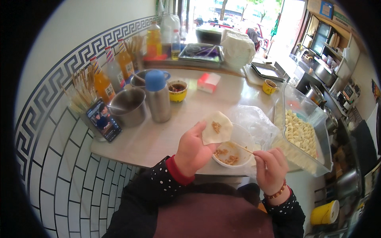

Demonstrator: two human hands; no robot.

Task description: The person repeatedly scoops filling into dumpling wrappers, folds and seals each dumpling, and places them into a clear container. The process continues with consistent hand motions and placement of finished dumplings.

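My left hand [195, 148] holds a round dough wrapper [220, 131] between thumb and fingers, with a small dab of minced filling [216, 127] near its middle. Between my thumb and fingers, my right hand [271, 168] pinches a thin wooden stick [242, 147], whose far end reaches over a white plastic bowl [247, 136]. More minced filling [230, 160] lies in that bowl, just below the wrapper. Beside the bowl is a crumpled clear plastic bag [256, 119]. Rows of folded dumplings [300, 134] fill part of a clear plastic bin [324, 165] on the right.
A steel flask with a blue lid [157, 98], a metal pot [128, 104] and a propped phone [104, 120] stand at the left. Yellow bowls [177, 94], a red-and-white box [209, 82] and stacked plates under a cloth [238, 47] are farther back. Bottles line the wall.
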